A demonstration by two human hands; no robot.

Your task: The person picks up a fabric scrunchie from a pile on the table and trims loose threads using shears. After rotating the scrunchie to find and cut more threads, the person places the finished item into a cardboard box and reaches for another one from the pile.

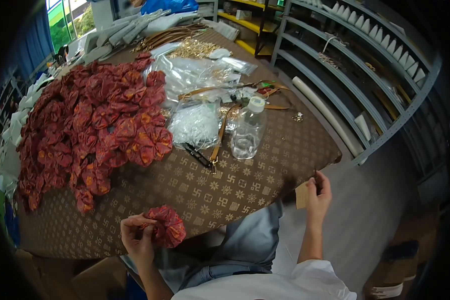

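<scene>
A gathered red fabric rosette (169,227) is pinched between the thumb and fingers of my left hand (139,237), at the front edge of the brown patterned table. My right hand (318,194) is raised beyond the table's right front edge, its thumb and fingers closed together. A small tan card (301,195) shows beside its thumb, seemingly held there; a dark tip at the fingertips is too small to name. Many similar red rosettes (100,115) lie heaped on the left half of the table.
A clear bottle (247,131) stands mid-table beside a bag of white bits (195,125), a tan strap (219,142) and a black tool (197,155). Gold pieces (200,48) lie farther back. Metal shelves (330,67) with white cones stand right, near a long roll (327,115).
</scene>
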